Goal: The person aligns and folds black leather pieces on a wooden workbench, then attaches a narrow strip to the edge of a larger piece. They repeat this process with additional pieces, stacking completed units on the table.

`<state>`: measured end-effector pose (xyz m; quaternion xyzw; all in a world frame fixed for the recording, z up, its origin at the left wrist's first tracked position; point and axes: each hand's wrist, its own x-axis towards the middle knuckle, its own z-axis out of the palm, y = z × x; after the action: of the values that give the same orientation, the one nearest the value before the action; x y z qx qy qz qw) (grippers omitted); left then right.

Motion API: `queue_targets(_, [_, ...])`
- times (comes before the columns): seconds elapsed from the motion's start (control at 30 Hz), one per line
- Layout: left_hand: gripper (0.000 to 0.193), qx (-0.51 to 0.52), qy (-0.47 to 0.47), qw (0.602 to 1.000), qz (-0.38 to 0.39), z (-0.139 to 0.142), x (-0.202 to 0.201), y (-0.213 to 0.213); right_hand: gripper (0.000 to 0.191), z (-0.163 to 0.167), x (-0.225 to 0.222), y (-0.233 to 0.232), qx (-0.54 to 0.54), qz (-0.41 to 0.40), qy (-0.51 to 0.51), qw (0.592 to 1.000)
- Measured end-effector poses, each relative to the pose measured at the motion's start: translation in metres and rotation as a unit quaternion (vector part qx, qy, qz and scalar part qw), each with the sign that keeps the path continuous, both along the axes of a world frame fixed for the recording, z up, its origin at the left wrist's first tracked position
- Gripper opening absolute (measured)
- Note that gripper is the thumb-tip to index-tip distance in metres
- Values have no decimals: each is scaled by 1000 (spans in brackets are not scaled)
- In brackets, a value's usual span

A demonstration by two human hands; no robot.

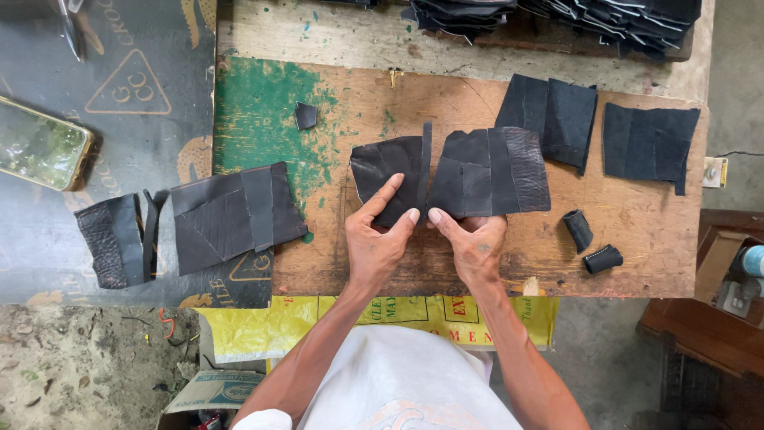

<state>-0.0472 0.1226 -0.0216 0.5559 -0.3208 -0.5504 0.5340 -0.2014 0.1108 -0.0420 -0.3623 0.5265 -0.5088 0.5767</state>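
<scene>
Gold-edged phone (41,145) is laid face up at far left on the dark mat (151,48). Next, two stitched black leather pieces (115,239) (236,213) are spread across mat and wooden board (637,231). At centre, a black leather panel (450,173) is held on the board: left hand (377,239) closed on its left half, thumb on top; right hand (475,241) pinching the lower edge of its right half. Further right, flat leather pieces (549,115) (649,142) and two small rolls (578,230) (603,259) are laid apart.
</scene>
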Motion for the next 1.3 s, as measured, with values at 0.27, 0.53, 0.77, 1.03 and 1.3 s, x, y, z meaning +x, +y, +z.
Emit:
queue_targets(0.27, [53,3,7,1000,7,-1,-3,2,35,-5,12,10,-10,-52,-44,998])
queue_targets(0.53, [50,-15,-44,998,33,-2,-9,2,32,-8,10,11,-7,-46,-7,999])
queue_targets(0.77, [49,-11,-32,998,43,-3,-13,3,29,-7,12,10,-1,-39,9,999])
queue_targets(1.03, [45,-8,-41,998,52,-1,-12,0,28,-4,5,8,-15,5,8,1000])
queue_targets(1.3, [45,-16,-61,995,79,1,-19,1,24,-5,10,10,-3,-16,-5,1000])
